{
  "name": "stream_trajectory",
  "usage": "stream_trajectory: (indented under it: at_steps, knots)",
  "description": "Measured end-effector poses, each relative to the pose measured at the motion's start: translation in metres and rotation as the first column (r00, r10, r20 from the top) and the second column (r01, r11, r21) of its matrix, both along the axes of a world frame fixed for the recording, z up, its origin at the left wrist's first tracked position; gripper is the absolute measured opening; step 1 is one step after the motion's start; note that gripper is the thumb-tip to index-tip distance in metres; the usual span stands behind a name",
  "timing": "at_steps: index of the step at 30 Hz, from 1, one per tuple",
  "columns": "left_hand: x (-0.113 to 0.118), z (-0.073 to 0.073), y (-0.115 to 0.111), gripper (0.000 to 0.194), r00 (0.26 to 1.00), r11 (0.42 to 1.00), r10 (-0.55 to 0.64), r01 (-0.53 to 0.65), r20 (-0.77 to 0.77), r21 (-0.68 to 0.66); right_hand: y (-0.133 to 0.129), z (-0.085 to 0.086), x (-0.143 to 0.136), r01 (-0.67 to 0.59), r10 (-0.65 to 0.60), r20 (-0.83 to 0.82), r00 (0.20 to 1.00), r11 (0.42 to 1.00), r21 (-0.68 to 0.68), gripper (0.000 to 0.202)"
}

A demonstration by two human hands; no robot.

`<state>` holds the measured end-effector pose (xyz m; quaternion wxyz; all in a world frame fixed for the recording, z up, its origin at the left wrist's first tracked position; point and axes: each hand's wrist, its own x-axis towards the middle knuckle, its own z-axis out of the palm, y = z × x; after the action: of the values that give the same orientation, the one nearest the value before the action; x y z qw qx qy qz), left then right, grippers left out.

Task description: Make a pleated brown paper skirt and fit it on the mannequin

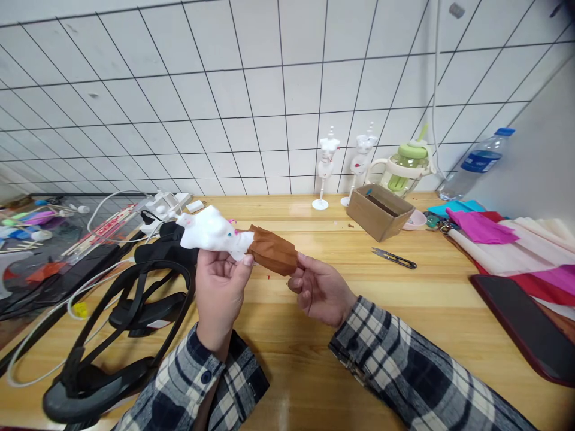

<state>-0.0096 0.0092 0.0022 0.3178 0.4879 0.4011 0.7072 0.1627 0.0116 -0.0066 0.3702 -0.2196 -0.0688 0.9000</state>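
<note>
In my left hand (222,281) lies a small white mannequin torso (209,230), tilted on its side above the table. The left fingers curl under it, and the thumb presses near its narrow part. A piece of brown fabric (272,248) is wrapped around the torso's right end. My right hand (321,286) pinches the far end of this fabric between thumb and fingers. Tiny pink and dark specks, perhaps pins, show on the torso; they are too small to tell.
Two mini mannequins (327,164) on stands, a cardboard box (380,211), a green-lidded cup (404,167) and a water bottle (478,161) line the back. Thread snips (394,258), a phone (525,326) and folded fabrics (489,239) lie right. A black headset (135,311) and cables are left.
</note>
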Motion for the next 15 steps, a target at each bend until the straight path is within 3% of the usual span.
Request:
stream_trajectory:
  at_steps: [5, 15]
  knots:
    - [0.0025, 0.0003, -0.0071, 0.052, 0.997, 0.997, -0.074, 0.074, -0.012, -0.009, -0.0002, -0.0017, 0.0038, -0.064, 0.068, -0.075, 0.995, 0.996, 0.065, 0.02]
    - [0.0028, -0.0029, -0.0043, 0.049, 0.997, 0.997, -0.075, 0.075, -0.001, -0.016, -0.0026, -0.0094, 0.0054, -0.082, 0.125, -0.195, 0.973, 0.974, 0.213, 0.021]
